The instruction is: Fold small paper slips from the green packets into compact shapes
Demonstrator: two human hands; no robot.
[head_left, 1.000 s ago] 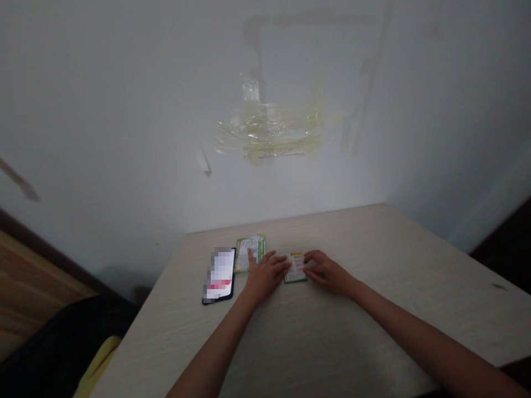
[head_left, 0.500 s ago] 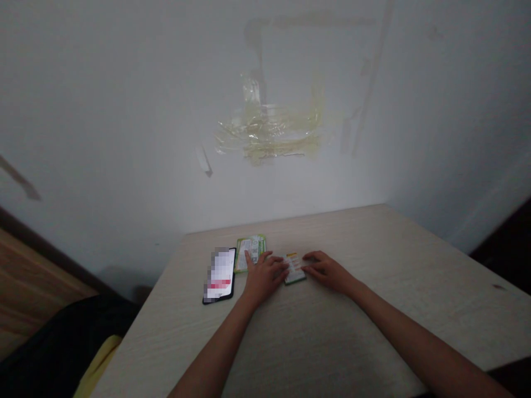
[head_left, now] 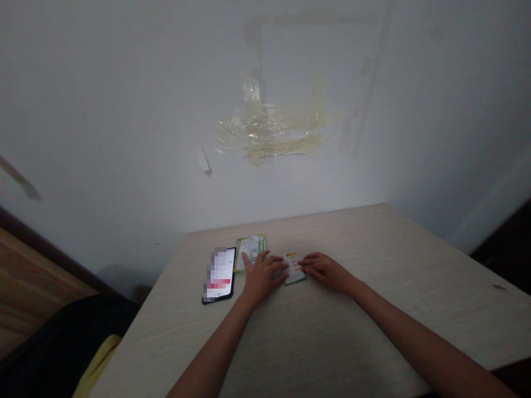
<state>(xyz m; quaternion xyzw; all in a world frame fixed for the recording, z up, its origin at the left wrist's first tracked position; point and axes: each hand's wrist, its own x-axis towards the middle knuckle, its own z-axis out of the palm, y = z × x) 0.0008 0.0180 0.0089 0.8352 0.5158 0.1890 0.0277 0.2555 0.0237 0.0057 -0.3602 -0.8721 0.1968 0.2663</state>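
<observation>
Between left hand (head_left: 259, 276), right hand (head_left: 329, 271): green-edged white card (head_left: 295, 270).

The left hand (head_left: 260, 277) and the right hand (head_left: 328, 272) are shown bare. The left forearm (head_left: 215, 354) and the right forearm (head_left: 415, 347) are likewise left uncovered as far as the lower edge of the view, where they are cut off. Finer detail is blurred by dim light.

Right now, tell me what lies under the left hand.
The left hand overlaps the left edge of the small card and the near edge of the green packet; whatever lies beneath the palm is hidden.
</observation>
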